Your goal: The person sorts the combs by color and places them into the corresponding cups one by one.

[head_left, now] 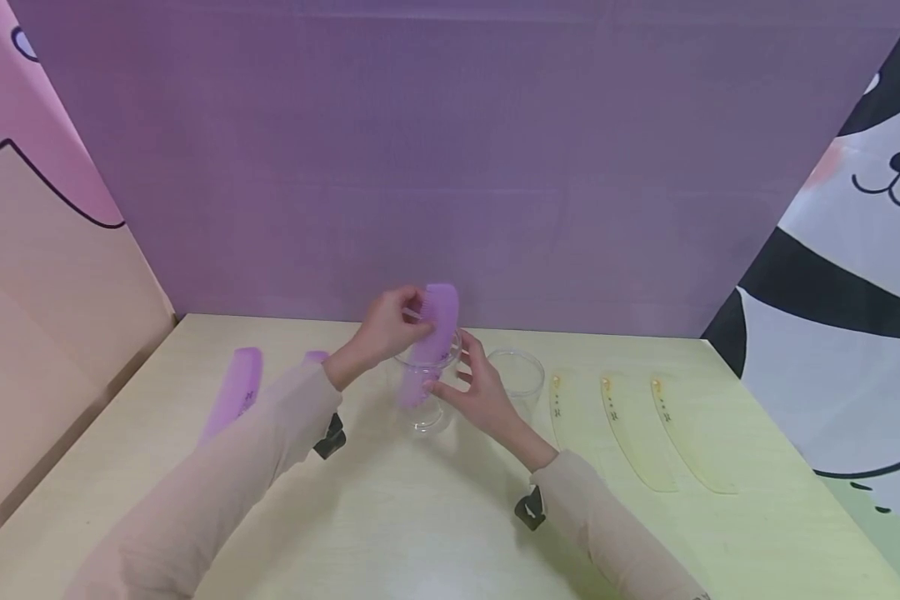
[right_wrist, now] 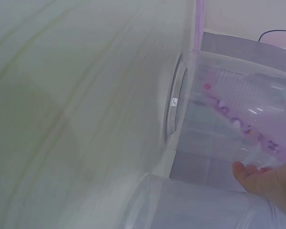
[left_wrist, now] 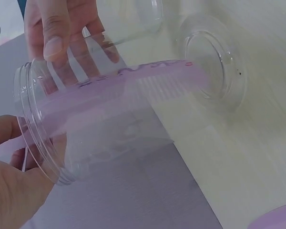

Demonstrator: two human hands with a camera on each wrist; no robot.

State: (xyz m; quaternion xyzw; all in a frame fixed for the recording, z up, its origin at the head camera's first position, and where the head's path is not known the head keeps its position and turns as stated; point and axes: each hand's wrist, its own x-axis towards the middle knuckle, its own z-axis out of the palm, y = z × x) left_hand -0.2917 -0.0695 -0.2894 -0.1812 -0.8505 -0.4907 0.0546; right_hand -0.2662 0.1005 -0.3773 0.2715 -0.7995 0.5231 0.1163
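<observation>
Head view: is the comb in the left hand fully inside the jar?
No, the upper part of the purple comb sticks out above the rim of the clear jar, with the left hand gripping it.

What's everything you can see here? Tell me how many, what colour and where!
Jars: two, clear, side by side mid-table
Purple combs: three, purple, one partly inside the left jar, two on the table's left, one of these mostly hidden
Yellow combs: three, see-through yellow, table's right
Table: one, pale wood, underneath
Backdrop: one, purple, behind
Panda picture: one, black and white, right
Black gadgets: two, black, at the wrists
Sleeves: two, beige, front
Left hand: one, pinching the comb
Right hand: one, holding the left jar
</observation>
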